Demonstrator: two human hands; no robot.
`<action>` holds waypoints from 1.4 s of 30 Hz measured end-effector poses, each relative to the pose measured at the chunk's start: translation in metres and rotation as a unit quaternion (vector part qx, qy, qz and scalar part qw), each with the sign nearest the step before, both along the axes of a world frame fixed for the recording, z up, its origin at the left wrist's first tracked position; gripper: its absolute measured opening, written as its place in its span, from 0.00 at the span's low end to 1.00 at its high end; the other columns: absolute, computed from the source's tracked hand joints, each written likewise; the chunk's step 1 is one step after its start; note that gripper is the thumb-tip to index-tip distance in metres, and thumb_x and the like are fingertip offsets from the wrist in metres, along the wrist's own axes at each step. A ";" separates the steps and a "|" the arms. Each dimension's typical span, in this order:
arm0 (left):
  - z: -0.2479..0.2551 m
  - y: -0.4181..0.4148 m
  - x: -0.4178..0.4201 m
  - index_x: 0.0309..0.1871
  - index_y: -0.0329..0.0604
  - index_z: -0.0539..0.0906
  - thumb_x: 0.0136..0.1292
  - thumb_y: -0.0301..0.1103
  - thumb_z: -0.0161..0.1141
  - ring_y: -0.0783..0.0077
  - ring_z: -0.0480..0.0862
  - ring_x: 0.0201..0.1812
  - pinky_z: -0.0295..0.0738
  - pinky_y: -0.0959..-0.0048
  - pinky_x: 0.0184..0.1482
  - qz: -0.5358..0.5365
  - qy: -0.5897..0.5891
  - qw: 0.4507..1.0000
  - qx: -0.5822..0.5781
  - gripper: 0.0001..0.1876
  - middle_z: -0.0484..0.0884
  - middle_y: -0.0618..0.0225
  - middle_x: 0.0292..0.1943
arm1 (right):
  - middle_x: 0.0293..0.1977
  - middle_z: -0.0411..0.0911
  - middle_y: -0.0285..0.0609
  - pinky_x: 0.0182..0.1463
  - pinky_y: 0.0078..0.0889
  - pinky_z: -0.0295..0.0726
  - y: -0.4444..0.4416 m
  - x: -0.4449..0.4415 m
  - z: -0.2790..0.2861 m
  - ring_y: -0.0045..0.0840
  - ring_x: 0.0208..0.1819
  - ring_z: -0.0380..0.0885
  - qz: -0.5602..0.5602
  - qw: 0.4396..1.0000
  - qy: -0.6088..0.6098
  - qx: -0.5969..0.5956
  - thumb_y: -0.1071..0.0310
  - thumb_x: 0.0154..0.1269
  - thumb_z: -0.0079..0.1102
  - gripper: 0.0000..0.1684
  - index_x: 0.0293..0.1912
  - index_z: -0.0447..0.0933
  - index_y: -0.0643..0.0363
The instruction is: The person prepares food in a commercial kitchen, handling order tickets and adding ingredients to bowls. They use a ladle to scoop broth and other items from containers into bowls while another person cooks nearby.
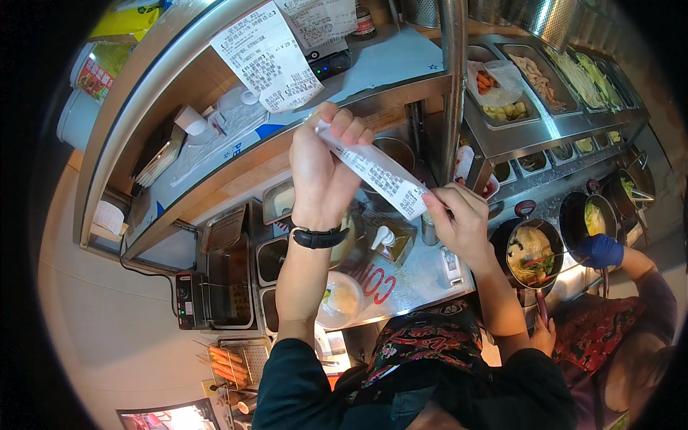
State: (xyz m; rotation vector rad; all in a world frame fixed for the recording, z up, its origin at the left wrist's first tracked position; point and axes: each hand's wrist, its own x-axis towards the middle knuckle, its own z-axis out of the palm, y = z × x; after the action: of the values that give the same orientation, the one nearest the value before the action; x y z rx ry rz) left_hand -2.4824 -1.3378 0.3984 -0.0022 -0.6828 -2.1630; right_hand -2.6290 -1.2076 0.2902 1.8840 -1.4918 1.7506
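A long strip of printed receipt paper (pixel 384 174) is stretched at a slant between my hands above the counter. My left hand (pixel 327 156), with a black watch on its wrist, grips the upper end, fingers curled over the paper. The lower end is pinched between the thumb and fingers of my right hand (pixel 461 220). Just beyond my left hand, another printed slip (pixel 266 56) hangs from the shelf edge, partly overlapping a further slip (pixel 322 21). Below the paper stands a pump bottle (pixel 389 242) of yellowish liquid. A plastic bowl (pixel 339 301) with food sits beneath my left forearm.
At right a co-worker's blue-gloved hand (pixel 599 251) holds chopsticks over a pan (pixel 529 255) of food; a second pan (pixel 591 215) stands beyond. Steel ingredient trays (pixel 543 80) fill the far right. A deep fryer (pixel 228 285) is at left. A metal post (pixel 454 97) rises ahead.
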 end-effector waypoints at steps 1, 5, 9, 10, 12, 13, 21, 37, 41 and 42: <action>-0.002 -0.005 0.002 0.28 0.47 0.65 0.64 0.24 0.39 0.74 0.63 0.25 0.64 0.73 0.32 -0.027 0.028 0.999 -0.020 0.08 0.61 0.72 0.21 | 0.25 0.76 0.47 0.29 0.36 0.74 -0.002 0.000 -0.001 0.39 0.25 0.76 0.009 1.000 0.000 -0.006 0.75 0.58 0.66 0.07 0.32 0.76 0.66; -0.004 -0.016 0.000 0.35 0.43 0.71 0.66 0.25 0.41 0.74 0.70 0.29 0.70 0.70 0.38 -0.033 0.051 0.993 -0.106 0.07 0.68 0.70 0.26 | 0.23 0.74 0.48 0.28 0.34 0.74 -0.018 0.006 -0.006 0.40 0.23 0.76 0.035 0.999 -0.033 -0.008 0.75 0.62 0.62 0.05 0.33 0.76 0.66; 0.016 -0.002 -0.003 0.62 0.35 0.72 0.72 0.40 0.49 0.56 0.76 0.58 0.66 0.59 0.64 0.052 -0.063 0.985 -0.149 0.21 0.77 0.52 0.58 | 0.17 0.72 0.35 0.24 0.25 0.70 -0.029 0.010 0.015 0.15 0.20 0.71 0.102 0.951 -0.288 0.035 0.64 0.73 0.55 0.15 0.34 0.77 0.67; 0.015 0.006 -0.002 0.65 0.35 0.69 0.73 0.42 0.48 0.55 0.74 0.62 0.64 0.59 0.66 0.080 -0.092 0.976 -0.181 0.24 0.74 0.49 0.62 | 0.17 0.72 0.33 0.23 0.23 0.68 -0.036 0.010 0.024 0.13 0.19 0.69 0.127 0.940 -0.317 0.022 0.63 0.74 0.54 0.16 0.33 0.77 0.66; 0.009 0.017 0.000 0.69 0.36 0.66 0.73 0.45 0.47 0.53 0.71 0.66 0.62 0.58 0.68 0.114 -0.141 0.958 -0.223 0.27 0.70 0.46 0.66 | 0.16 0.71 0.30 0.22 0.19 0.65 -0.051 0.005 0.039 0.11 0.18 0.67 0.153 0.924 -0.349 0.017 0.60 0.75 0.53 0.19 0.31 0.77 0.65; 0.002 0.020 0.003 0.69 0.36 0.65 0.73 0.46 0.47 0.53 0.71 0.67 0.61 0.57 0.69 0.123 -0.162 0.950 -0.236 0.28 0.70 0.46 0.66 | 0.16 0.71 0.30 0.22 0.17 0.63 -0.058 0.000 0.046 0.10 0.18 0.67 0.155 0.922 -0.355 0.024 0.58 0.76 0.52 0.21 0.30 0.76 0.63; -0.103 0.056 0.043 0.64 0.33 0.71 0.73 0.37 0.51 0.59 0.82 0.54 0.72 0.61 0.62 0.101 -0.225 0.956 -0.156 0.22 0.82 0.46 0.53 | 0.14 0.69 0.29 0.21 0.19 0.61 -0.105 -0.031 0.056 0.10 0.17 0.65 0.164 0.912 -0.377 0.006 0.55 0.74 0.56 0.23 0.26 0.74 0.61; -0.200 0.100 0.092 0.59 0.31 0.74 0.74 0.33 0.49 0.63 0.85 0.45 0.77 0.67 0.55 0.087 -0.266 0.958 0.060 0.17 0.84 0.49 0.47 | 0.18 0.70 0.31 0.20 0.17 0.61 -0.134 -0.053 0.067 0.13 0.18 0.65 0.268 0.862 -0.430 0.023 0.58 0.73 0.57 0.16 0.45 0.76 0.63; -0.212 0.106 0.095 0.57 0.33 0.75 0.73 0.35 0.50 0.64 0.84 0.43 0.78 0.68 0.51 0.097 -0.288 0.948 0.094 0.17 0.84 0.51 0.45 | 0.19 0.72 0.32 0.20 0.17 0.61 -0.127 -0.055 0.064 0.13 0.18 0.66 0.265 0.858 -0.436 0.055 0.60 0.72 0.57 0.17 0.52 0.76 0.63; -0.216 0.107 0.097 0.57 0.32 0.75 0.73 0.35 0.50 0.64 0.85 0.43 0.79 0.69 0.51 0.096 -0.276 0.951 0.098 0.17 0.84 0.51 0.46 | 0.20 0.72 0.33 0.20 0.17 0.61 -0.125 -0.055 0.065 0.13 0.18 0.67 0.262 0.858 -0.437 0.063 0.60 0.72 0.57 0.17 0.52 0.76 0.63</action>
State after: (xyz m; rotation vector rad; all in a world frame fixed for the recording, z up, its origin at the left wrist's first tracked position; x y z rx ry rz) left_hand -2.3852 -1.2310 0.1825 0.7687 -0.7350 -2.0351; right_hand -2.6840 -1.3325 0.3549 1.7200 -1.3745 3.1384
